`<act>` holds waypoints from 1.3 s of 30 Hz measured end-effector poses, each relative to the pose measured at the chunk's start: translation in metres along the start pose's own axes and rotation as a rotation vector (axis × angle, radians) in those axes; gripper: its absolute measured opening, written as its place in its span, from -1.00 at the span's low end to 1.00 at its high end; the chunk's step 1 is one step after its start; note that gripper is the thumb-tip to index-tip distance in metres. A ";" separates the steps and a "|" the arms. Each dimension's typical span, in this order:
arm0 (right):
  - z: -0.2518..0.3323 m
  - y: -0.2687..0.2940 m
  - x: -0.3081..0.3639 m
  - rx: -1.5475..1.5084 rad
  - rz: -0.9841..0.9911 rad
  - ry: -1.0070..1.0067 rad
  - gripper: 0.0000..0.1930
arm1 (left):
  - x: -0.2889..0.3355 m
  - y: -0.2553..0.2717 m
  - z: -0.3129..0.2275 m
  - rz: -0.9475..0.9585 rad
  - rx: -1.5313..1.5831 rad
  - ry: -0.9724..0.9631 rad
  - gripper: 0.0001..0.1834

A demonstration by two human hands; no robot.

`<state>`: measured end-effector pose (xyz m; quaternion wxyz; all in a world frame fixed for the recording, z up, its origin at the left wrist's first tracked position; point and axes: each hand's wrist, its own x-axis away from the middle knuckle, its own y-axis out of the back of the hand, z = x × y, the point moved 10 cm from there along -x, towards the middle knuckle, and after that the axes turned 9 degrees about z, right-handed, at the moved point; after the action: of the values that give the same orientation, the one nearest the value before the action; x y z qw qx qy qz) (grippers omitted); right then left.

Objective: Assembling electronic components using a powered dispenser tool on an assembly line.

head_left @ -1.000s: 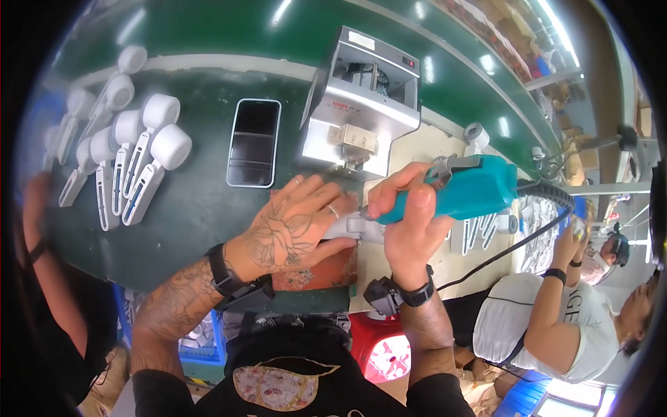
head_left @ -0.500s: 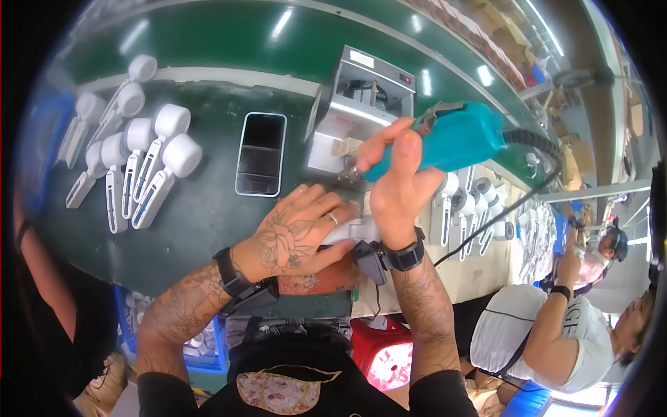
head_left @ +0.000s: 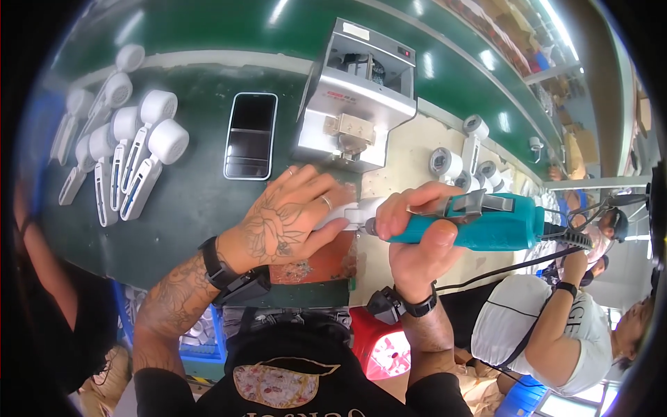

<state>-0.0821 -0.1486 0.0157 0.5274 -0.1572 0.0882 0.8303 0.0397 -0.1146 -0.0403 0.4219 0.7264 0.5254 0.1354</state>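
My left hand (head_left: 285,219) is closed on a white plastic long-handled part (head_left: 351,217), pressing it down over a worn reddish-brown pad (head_left: 316,260); the fingers hide much of it. In my right hand (head_left: 427,254) is a teal electric screwdriver (head_left: 486,233) with a metal lever on top, lying almost level. Its nose meets the white part just right of my left fingertips. The bit's exact seat is too small to tell. Behind my hands stands a silver screw feeder (head_left: 333,111) with a small metal outlet block (head_left: 351,128).
Several white round-headed, long-handled devices (head_left: 167,142) lie at the left, beside a phone (head_left: 250,135). More white round-headed pieces (head_left: 445,163) are at the right. A black cable (head_left: 500,271) trails from the screwdriver's side. A co-worker in a white shirt (head_left: 535,326) sits at the right.
My right hand has brought the screwdriver from the screw feeder's outlet down and toward me, its nose now at the white part. My left hand keeps its hold.
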 end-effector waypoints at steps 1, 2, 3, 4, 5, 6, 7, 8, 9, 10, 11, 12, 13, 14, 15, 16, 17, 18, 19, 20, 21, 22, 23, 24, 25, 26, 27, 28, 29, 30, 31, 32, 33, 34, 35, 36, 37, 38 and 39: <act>-0.001 -0.001 0.001 -0.007 0.003 0.000 -0.32 | 0.000 -0.001 0.000 0.005 0.001 -0.002 -0.56; -0.004 -0.001 0.002 -0.007 0.000 -0.002 -0.32 | 0.000 -0.002 0.000 0.008 0.002 -0.002 -0.56; -0.008 -0.002 0.004 0.001 0.017 -0.010 -0.34 | 0.000 -0.003 0.001 0.014 0.005 0.001 -0.57; -0.012 -0.003 0.005 0.009 0.033 -0.019 -0.36 | 0.000 -0.004 0.001 0.021 0.009 0.004 -0.58; -0.015 -0.003 0.005 0.008 0.031 -0.024 -0.36 | -0.001 -0.004 0.001 0.025 0.011 0.006 -0.58; -0.015 -0.002 0.006 -0.034 0.013 -0.008 -0.38 | -0.003 -0.002 -0.001 0.042 0.003 -0.002 -0.60; -0.016 0.000 0.008 -0.076 -0.006 0.008 -0.41 | -0.003 -0.003 -0.003 0.059 -0.004 -0.010 -0.61; -0.019 0.001 0.009 -0.079 -0.012 0.001 -0.41 | -0.004 -0.005 -0.004 0.067 -0.001 -0.007 -0.61; -0.018 0.001 0.007 -0.083 0.007 0.032 -0.44 | -0.005 -0.003 -0.004 0.037 -0.003 -0.004 -0.61; -0.014 0.001 0.006 -0.088 0.025 0.065 -0.47 | -0.005 0.000 -0.005 0.008 -0.007 -0.002 -0.61; -0.013 0.001 0.006 -0.089 0.020 0.067 -0.47 | -0.006 0.000 -0.006 0.011 -0.009 -0.005 -0.61; -0.014 -0.002 0.005 -0.108 0.027 0.066 -0.48 | -0.005 0.000 -0.005 0.025 -0.012 0.004 -0.61; -0.014 -0.005 0.005 -0.129 0.035 0.065 -0.49 | -0.003 0.000 -0.003 0.039 -0.017 0.013 -0.59; -0.012 -0.006 0.006 -0.140 0.038 0.074 -0.49 | -0.003 0.000 -0.004 0.039 -0.031 0.017 -0.59; -0.014 -0.001 0.008 -0.119 -0.011 0.055 -0.51 | -0.004 -0.004 -0.006 0.049 -0.040 -0.031 -0.58; -0.016 -0.001 0.011 -0.113 -0.052 0.035 -0.52 | -0.001 -0.005 -0.006 0.060 -0.060 -0.064 -0.57; -0.015 0.009 0.018 -0.037 -0.124 0.036 -0.52 | 0.001 -0.007 -0.011 0.015 -0.078 -0.103 -0.59; -0.024 0.015 0.027 -0.123 -0.150 -0.042 -0.53 | 0.003 -0.007 -0.023 -0.031 -0.133 -0.169 -0.59; -0.011 0.013 0.026 -0.146 -0.147 -0.030 -0.49 | 0.011 -0.002 -0.035 -0.071 -0.194 -0.235 -0.60; 0.004 0.013 0.030 -0.197 -0.212 0.021 -0.46 | 0.023 0.000 -0.035 -0.065 -0.223 -0.206 -0.60; 0.017 0.014 0.034 -0.239 -0.225 0.096 -0.44 | 0.035 0.000 -0.037 -0.006 -0.269 -0.163 -0.62; 0.036 0.018 0.038 -0.259 -0.241 0.184 -0.44 | 0.042 -0.001 -0.039 0.047 -0.296 -0.146 -0.64; 0.041 0.027 0.049 -0.356 -0.276 0.167 -0.40 | 0.056 0.019 -0.032 -0.086 -0.269 -0.067 -0.65; 0.050 0.031 0.055 -0.344 -0.273 0.196 -0.41 | 0.072 0.041 -0.023 -0.217 -0.241 0.002 -0.66; 0.052 0.035 0.061 -0.330 -0.273 0.219 -0.41 | 0.085 0.060 -0.009 -0.308 -0.308 0.141 -0.69; 0.050 0.039 0.064 -0.303 -0.278 0.217 -0.41 | 0.103 0.073 0.008 -0.336 -0.397 0.281 -0.66; 0.050 0.044 0.066 -0.300 -0.288 0.219 -0.41 | 0.114 0.085 0.018 -0.362 -0.466 0.371 -0.62; 0.047 0.050 0.070 -0.223 -0.313 0.194 -0.42 | 0.125 0.093 0.029 -0.405 -0.518 0.435 -0.60; 0.045 0.056 0.073 -0.146 -0.338 0.170 -0.43 | 0.135 0.100 0.042 -0.414 -0.561 0.495 -0.65; 0.039 0.065 0.079 -0.127 -0.355 0.160 -0.42 | 0.138 0.095 0.055 -0.362 -0.594 0.585 -0.65; 0.037 0.071 0.084 -0.100 -0.376 0.169 -0.42 | 0.132 0.098 0.051 -0.350 -0.621 0.587 -0.61; 0.034 0.071 0.083 -0.102 -0.332 0.158 -0.40 | 0.121 0.099 0.039 -0.364 -0.638 0.567 -0.59; 0.030 0.070 0.084 -0.097 -0.289 0.144 -0.39 | 0.109 0.099 0.027 -0.379 -0.650 0.545 -0.57; 0.030 0.073 0.087 -0.070 -0.306 0.155 -0.39 | 0.094 0.095 0.015 -0.376 -0.566 0.504 -0.53; 0.029 0.073 0.087 -0.083 -0.291 0.157 -0.37 | 0.066 0.089 -0.002 -0.374 -0.418 0.374 -0.57; 0.030 0.073 0.088 -0.099 -0.266 0.160 -0.35 | 0.033 0.074 -0.022 -0.324 -0.339 0.258 -0.62; 0.031 0.081 0.093 -0.071 -0.276 0.165 -0.35 | -0.003 0.050 -0.040 -0.264 -0.170 0.154 -0.68; 0.030 0.084 0.097 -0.076 -0.273 0.143 -0.34 | -0.038 0.022 -0.054 -0.182 -0.068 0.047 -0.69; 0.028 0.080 0.097 -0.105 -0.258 0.127 -0.33 | -0.063 0.002 -0.066 -0.230 -0.016 -0.065 -0.69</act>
<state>-0.1976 -0.0922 0.0063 0.6140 -0.2466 0.0568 0.7476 -0.0274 -0.1393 0.0173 0.4573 0.6620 0.5901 0.0665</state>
